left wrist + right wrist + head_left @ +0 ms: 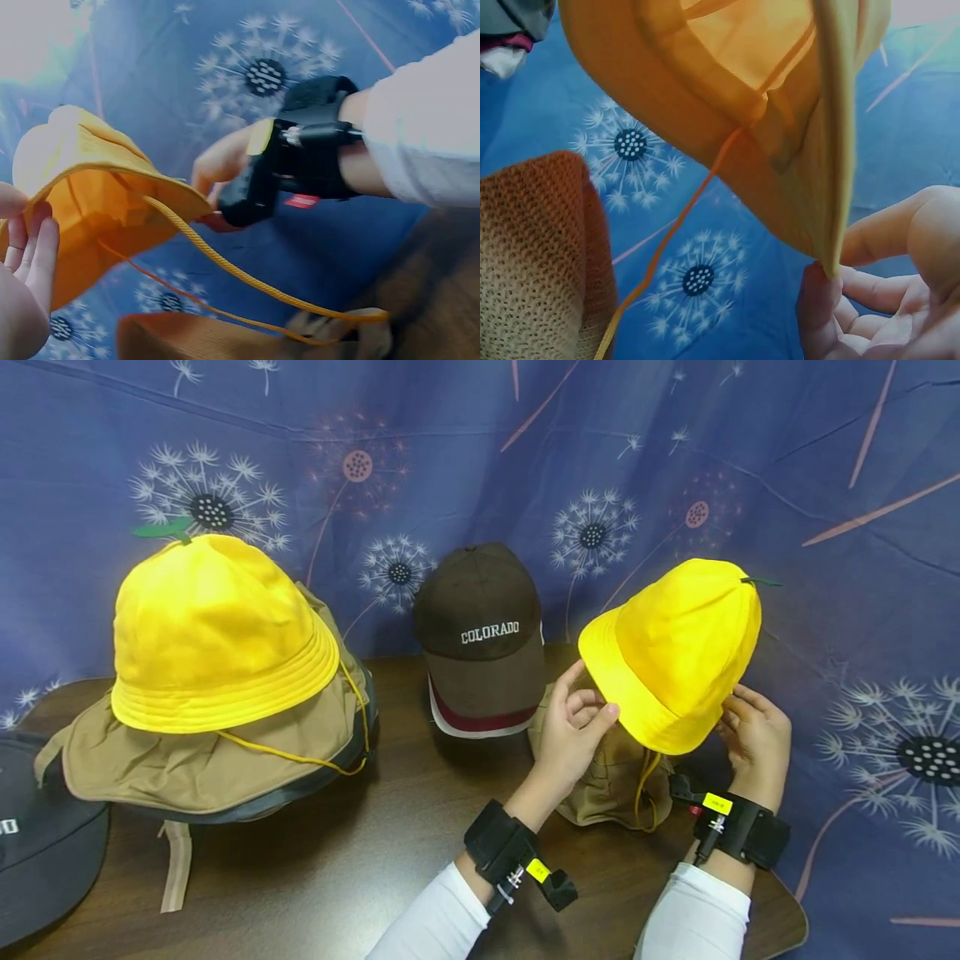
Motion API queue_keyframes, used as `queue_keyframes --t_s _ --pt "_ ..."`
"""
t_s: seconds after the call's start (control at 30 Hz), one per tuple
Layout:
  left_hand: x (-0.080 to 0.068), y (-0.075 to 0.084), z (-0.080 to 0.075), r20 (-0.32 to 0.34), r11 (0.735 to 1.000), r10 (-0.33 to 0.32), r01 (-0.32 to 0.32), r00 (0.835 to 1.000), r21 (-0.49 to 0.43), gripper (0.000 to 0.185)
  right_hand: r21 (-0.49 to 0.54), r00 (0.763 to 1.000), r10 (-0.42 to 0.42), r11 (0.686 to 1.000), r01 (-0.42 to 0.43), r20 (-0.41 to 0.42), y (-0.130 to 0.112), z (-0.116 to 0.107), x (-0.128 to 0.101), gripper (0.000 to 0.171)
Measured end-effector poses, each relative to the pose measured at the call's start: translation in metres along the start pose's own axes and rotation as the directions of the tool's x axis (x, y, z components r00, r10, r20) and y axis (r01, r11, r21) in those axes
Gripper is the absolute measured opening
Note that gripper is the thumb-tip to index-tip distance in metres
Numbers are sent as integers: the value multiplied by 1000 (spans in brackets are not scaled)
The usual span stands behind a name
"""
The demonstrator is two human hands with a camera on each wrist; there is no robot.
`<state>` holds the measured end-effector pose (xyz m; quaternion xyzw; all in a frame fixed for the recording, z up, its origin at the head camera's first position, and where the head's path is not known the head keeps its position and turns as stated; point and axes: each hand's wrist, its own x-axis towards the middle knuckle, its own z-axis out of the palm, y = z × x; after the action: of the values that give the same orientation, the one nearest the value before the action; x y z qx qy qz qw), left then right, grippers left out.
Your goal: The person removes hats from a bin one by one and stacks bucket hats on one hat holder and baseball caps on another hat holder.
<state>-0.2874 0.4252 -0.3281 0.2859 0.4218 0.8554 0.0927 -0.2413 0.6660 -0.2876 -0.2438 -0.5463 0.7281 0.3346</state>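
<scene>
A yellow bucket hat (678, 652) with a small green sprout on its crown is held up at the right, tilted sideways. My left hand (577, 727) pinches its brim at the lower left side. The right hand (757, 735) pinches the brim on the other side, seen closely in the right wrist view, where thumb and fingers (821, 300) meet at the brim's edge. From the hat's inside a yellow cord (240, 274) hangs down. Below the raised hat stands a tan knitted hat (607, 785), partly hidden by my left hand and the hat.
Another yellow bucket hat (217, 635) sits on a tan hat (210, 777) at the left, stacked over something dark. A brown COLORADO cap (480, 643) stands at the back middle. A dark cap (45, 843) lies at the left edge of the wooden table (330, 877). A blue curtain (465, 460) hangs behind.
</scene>
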Motion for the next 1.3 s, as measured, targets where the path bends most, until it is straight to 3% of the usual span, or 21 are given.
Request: queue_keyframes --t_s 0.13,0.27,0.47,0.73,0.87,1.0,1.17,1.3 --pt "1 16 -3 -1 1000 16 -16 1000 -22 72 14 999 -37 999 37 19 -8 2 -8 17" --pt "0 37 -7 10 998 66 -66 998 0 78 109 994 -100 989 95 41 -20 3 -21 29" --pt "-6 65 -9 9 989 129 -129 992 78 73 238 981 -188 956 170 51 -35 5 -39 23" --pt "-14 82 -6 56 972 159 -167 986 168 67 391 941 -336 860 328 -49 -44 11 -53 25" --pt "-18 87 -5 95 951 209 -225 973 213 63 490 908 -405 773 403 -108 -48 11 -61 22" --pt "-21 90 -6 154 916 285 -316 946 249 62 533 862 -478 691 488 -169 -51 13 -67 18" --pt "-24 94 -6 205 883 330 -378 921 279 58 439 789 -558 660 609 -255 -51 16 -71 18" --pt "-26 96 -5 202 879 325 -374 924 297 52 402 757 -580 642 652 -301 -51 15 -71 16"
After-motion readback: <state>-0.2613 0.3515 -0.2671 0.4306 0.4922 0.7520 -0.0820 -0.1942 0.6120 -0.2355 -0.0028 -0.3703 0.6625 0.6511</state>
